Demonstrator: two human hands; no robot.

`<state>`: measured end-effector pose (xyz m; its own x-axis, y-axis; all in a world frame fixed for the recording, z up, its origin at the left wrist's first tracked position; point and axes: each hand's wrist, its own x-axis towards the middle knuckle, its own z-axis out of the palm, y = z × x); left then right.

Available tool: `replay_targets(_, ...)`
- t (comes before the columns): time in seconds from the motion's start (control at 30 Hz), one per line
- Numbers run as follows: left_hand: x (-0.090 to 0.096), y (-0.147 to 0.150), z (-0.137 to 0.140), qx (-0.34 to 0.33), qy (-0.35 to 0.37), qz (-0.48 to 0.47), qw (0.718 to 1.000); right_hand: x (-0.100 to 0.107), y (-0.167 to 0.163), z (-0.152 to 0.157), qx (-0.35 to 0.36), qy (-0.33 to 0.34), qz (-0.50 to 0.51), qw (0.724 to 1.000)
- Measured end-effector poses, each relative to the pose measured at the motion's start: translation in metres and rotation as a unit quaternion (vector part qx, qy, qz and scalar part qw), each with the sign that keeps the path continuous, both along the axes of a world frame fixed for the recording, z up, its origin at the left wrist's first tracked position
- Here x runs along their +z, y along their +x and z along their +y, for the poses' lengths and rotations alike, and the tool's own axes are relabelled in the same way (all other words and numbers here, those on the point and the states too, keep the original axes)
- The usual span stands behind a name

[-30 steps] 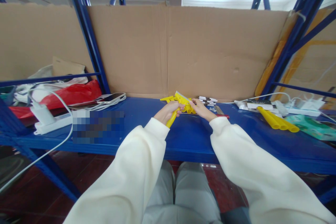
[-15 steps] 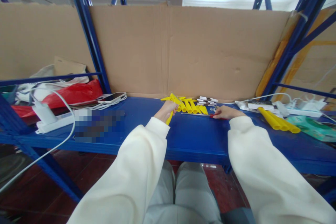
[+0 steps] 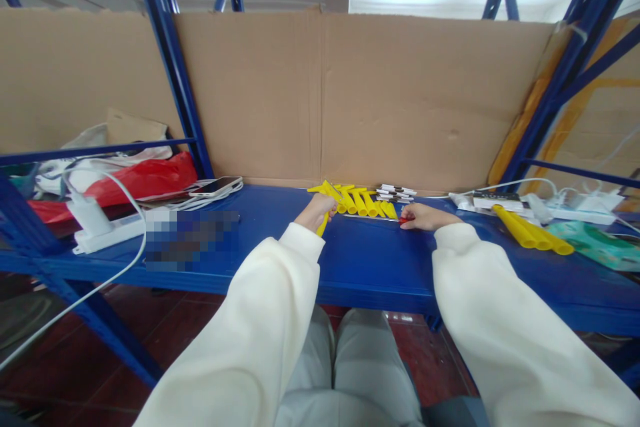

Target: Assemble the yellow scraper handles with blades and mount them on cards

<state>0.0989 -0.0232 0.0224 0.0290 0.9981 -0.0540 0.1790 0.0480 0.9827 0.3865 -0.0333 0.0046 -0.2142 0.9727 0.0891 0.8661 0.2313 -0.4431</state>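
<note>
My left hand [image 3: 316, 209] is closed around a yellow tapered tube [image 3: 323, 224], whose lower end sticks out below the fingers. My right hand [image 3: 425, 217] pinches the red handle of what looks like a thin screwdriver [image 3: 371, 217]. Its long metal shaft lies level and points left towards my left hand. Just behind the shaft, several yellow tapered tubes [image 3: 359, 202] lie side by side, some overlapping. A stack of small white-and-black pieces [image 3: 395, 193] sits behind them on the right.
The blue shelf [image 3: 375, 260] has a cardboard sheet [image 3: 400, 100] along its back. At right are more yellow tubes [image 3: 533, 233], a green packet [image 3: 600, 243] and white power strips with cables. A phone [image 3: 217, 187], red bag [image 3: 150, 180] and white power strip [image 3: 115, 230] lie at left.
My right hand has moved slightly left, bringing the screwdriver shaft closer to my left hand. The left hand keeps its hold on the yellow tube, nearly still.
</note>
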Motion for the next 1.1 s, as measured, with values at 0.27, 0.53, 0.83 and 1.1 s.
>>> replay_targets(0.27, -0.003, 0.001, -0.002, 0.006, 0.021, 0.002, 1.0, -0.001, 0.0, 0.004, 0.027, 0.032, 0.07, 0.997)
replay_targets(0.53, -0.002, 0.002, -0.001, 0.005, 0.018, 0.024, 1.0, -0.005, 0.004, 0.009, 0.032, 0.041, 0.068, 0.996)
replay_targets(0.83, -0.004, 0.001, 0.005, -0.003, 0.013, 0.039, 0.999, -0.009, 0.007, 0.013, 0.032, 0.063, 0.058, 0.996)
replay_targets(1.1, -0.003, 0.002, 0.004, -0.005, 0.025, 0.055, 0.998, -0.006, 0.004, 0.011, 0.017, 0.08, 0.045, 0.996)
